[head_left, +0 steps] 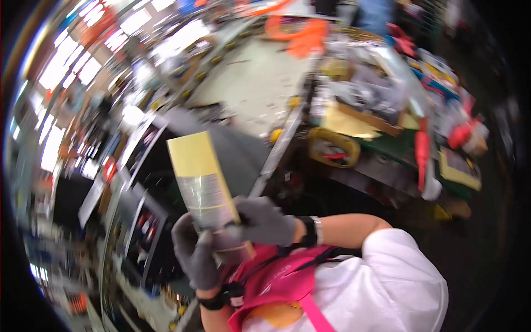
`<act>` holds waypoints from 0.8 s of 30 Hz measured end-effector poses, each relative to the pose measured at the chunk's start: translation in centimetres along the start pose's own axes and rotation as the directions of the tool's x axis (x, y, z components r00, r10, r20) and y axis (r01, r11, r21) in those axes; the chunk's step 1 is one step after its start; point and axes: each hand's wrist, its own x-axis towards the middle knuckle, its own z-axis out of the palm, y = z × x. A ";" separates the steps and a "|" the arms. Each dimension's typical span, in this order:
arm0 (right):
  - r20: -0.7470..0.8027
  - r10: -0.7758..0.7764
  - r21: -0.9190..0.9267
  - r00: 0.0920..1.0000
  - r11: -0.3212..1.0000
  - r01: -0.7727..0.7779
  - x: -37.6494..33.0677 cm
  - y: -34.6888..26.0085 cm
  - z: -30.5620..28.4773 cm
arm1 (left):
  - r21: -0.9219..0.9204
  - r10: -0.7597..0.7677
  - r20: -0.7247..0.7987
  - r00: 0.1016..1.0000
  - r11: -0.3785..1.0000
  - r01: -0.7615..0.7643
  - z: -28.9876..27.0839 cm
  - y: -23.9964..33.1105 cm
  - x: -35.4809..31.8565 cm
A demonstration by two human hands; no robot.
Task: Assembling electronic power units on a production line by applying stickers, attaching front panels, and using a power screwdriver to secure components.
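A long, narrow yellow card-like strip [194, 155] slants up from my two hands. Its far end is plain yellow, and the lower part is greyish and glossy with print too blurred to make out. My left hand [197, 254], in a grey glove, grips the strip's near left side with thumb and fingers closed. Across from it, my right hand [266, 222], gloved in grey too, pinches the right edge. The right fingertips are partly hidden and smeared by motion. Behind the strip is a smooth dark grey surface [232, 152].
A pale conveyor-like table [243, 74] with yellow rollers along its edges runs away ahead. To the right stands a cluttered bench with plastic bags [376, 91], a yellow bin [333, 148] and a red-handled tool [422, 157]. Racks with dark trays [145, 221] stand at left.
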 end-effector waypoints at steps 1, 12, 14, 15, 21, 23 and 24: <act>-0.060 -0.120 -0.132 0.991 0.985 0.111 -0.3 0.0 0.8 | -0.016 -0.020 -0.024 1.000 1.000 0.019 -1.1 -0.2 -0.8; 0.520 -0.338 -0.276 0.785 0.803 0.528 3.0 -1.7 6.6 | -0.053 0.009 0.145 0.989 0.999 -0.001 -9.2 -1.5 -5.0; 0.563 -0.165 0.017 0.810 0.982 0.188 2.8 -1.5 7.8 | -0.078 0.048 0.224 0.973 0.996 -0.031 -9.9 -1.4 -5.5; 0.579 -0.165 0.010 0.799 0.981 0.195 2.6 -1.3 8.1 | -0.077 0.032 0.218 0.975 0.997 -0.016 -10.2 -1.5 -5.7; 0.602 -0.013 0.004 0.799 1.000 0.013 2.1 0.2 9.0 | 0.070 -0.014 0.189 0.982 0.998 0.000 -11.9 -2.3 -6.7; 0.580 0.062 0.036 0.812 0.994 -0.102 1.9 0.4 9.4 | 0.043 0.002 0.157 0.988 0.999 -0.008 -12.1 -2.5 -6.7; 0.608 -0.048 0.022 0.792 0.999 0.044 1.9 0.4 9.5 | 0.042 -0.004 0.165 0.986 0.999 -0.003 -12.2 -2.6 -6.6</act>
